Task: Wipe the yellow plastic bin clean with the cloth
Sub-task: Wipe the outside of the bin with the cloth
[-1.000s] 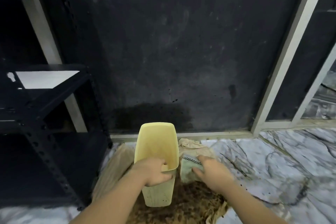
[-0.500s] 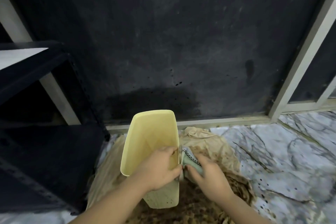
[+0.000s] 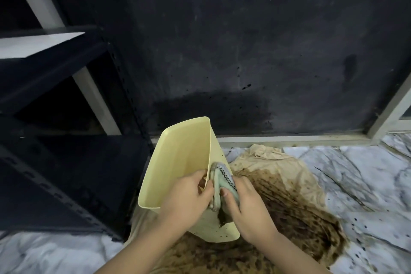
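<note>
The yellow plastic bin point(image 3: 178, 158) is tilted with its open mouth facing up and toward me, its base resting low over a stained sheet. My left hand point(image 3: 189, 196) grips the bin's right rim, fingers curled over the edge. My right hand point(image 3: 246, 209) presses a bunched pale green cloth point(image 3: 222, 182) with a checkered trim against the bin's outer right wall. A dark smear and small specks mark that wall below the cloth.
A tan sheet point(image 3: 289, 184) soaked with brown stains lies on the marble floor point(image 3: 367, 173) under the bin. A black metal shelf rack point(image 3: 55, 140) stands close at the left. A dark wall panel point(image 3: 244, 51) with a wet patch rises directly behind.
The bin has tilted further to the left. My right hand brought the cloth from beside the bin onto its right wall, next to my left hand on the rim.
</note>
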A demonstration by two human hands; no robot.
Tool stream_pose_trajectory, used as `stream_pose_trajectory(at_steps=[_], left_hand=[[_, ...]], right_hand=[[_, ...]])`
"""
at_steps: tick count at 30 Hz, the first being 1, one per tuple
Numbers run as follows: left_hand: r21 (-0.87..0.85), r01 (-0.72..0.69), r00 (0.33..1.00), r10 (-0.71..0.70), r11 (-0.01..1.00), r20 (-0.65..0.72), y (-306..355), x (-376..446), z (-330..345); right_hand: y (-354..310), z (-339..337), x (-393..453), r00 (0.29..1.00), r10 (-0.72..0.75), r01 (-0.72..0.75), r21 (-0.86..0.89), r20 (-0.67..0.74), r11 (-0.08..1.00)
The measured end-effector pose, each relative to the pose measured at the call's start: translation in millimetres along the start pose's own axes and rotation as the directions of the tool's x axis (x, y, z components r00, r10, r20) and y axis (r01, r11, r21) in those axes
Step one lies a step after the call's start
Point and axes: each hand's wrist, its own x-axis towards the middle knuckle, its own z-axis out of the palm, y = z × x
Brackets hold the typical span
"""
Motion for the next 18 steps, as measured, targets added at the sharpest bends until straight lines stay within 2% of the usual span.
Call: stream_pose_trajectory(at_steps=[5,10,18], left_hand=[[-0.069,-0.013,1.0,0.013,0.998,-0.01,-10,-9,2],[-0.193,-0.019,0.987,-0.012,0.981,-0.159,-12,-18,1],[-0.309,0.023,0.978,-0.086,0.951,-0.191,-15,-24,6]], right_hand=[[-4,13,-12,0.997,0.015,-0.009,0.083,-0.075,0.996],[-12,19,-10,0.982,-0.025,0.041,0.076,-0.189,0.996],[3,28,-6,0.981,-0.042,0.048,0.025,-0.188,0.999]])
